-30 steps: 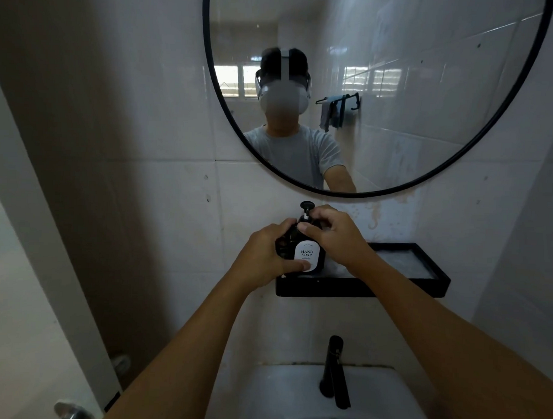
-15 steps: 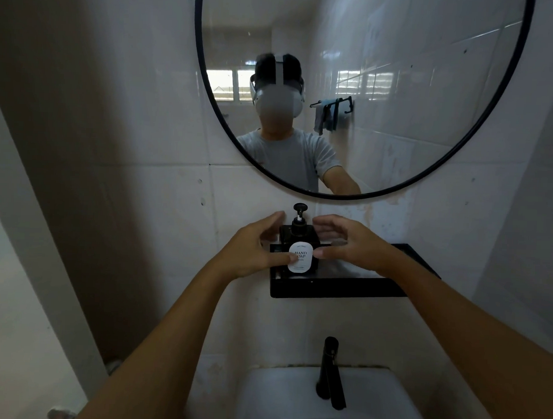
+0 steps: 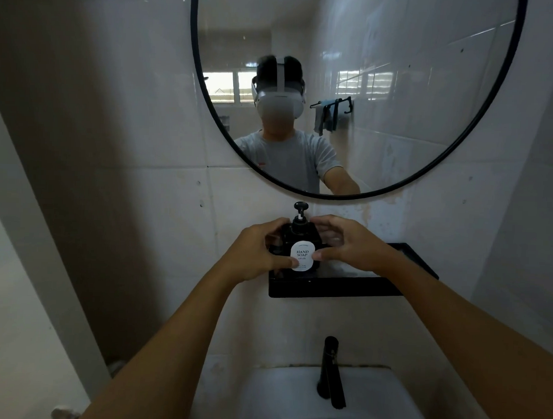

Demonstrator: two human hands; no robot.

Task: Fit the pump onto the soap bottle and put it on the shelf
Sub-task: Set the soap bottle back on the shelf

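Note:
The black soap bottle [image 3: 302, 255], with a white "HAND SOAP" label, stands upright on the left end of the black wall shelf [image 3: 335, 288]. Its black pump [image 3: 300, 210] sits on the neck and sticks up above my fingers. My left hand [image 3: 254, 255] wraps the bottle's left side with the thumb on the label's lower corner. My right hand [image 3: 349, 246] is on the right side, thumb tip against the label's edge and fingers curved over the bottle's shoulder.
A round black-framed mirror [image 3: 398, 88] hangs on the tiled wall just above the pump. Below the shelf are a black faucet [image 3: 330, 371] and a white sink [image 3: 281, 397]. A metal door handle [image 3: 62, 414] shows at the bottom left.
My right hand came off the pump top and down to the bottle's right side. The bottle settled onto the shelf, and both hands closed in on its sides again.

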